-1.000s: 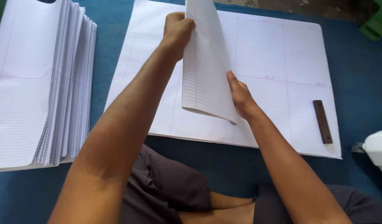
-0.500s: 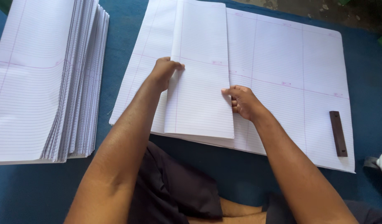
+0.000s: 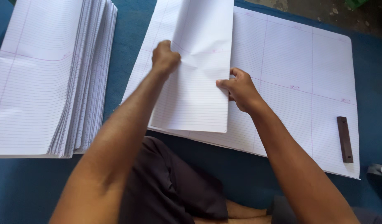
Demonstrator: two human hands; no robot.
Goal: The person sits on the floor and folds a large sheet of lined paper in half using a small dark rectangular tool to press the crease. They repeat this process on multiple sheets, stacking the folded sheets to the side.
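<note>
A folded sheet of white lined paper (image 3: 195,83) lies over the left part of a large flat stack of lined sheets (image 3: 295,79). My left hand (image 3: 165,57) is closed into a fist and presses on the folded sheet near its left side. My right hand (image 3: 237,89) grips the folded sheet's right edge, thumb on top, fingers underneath. The sheet shows a slight crease between the two hands.
A tall pile of folded lined sheets (image 3: 50,74) sits at the left. A dark brown wooden bar (image 3: 344,139) rests on the big stack's right edge. Everything lies on a blue cloth (image 3: 124,41). My dark shorts (image 3: 166,186) fill the bottom middle.
The folded sheet came down from upright to lie flat on the stack. My left hand went from open on the paper to a fist pressing higher up; my right hand now pinches the right edge.
</note>
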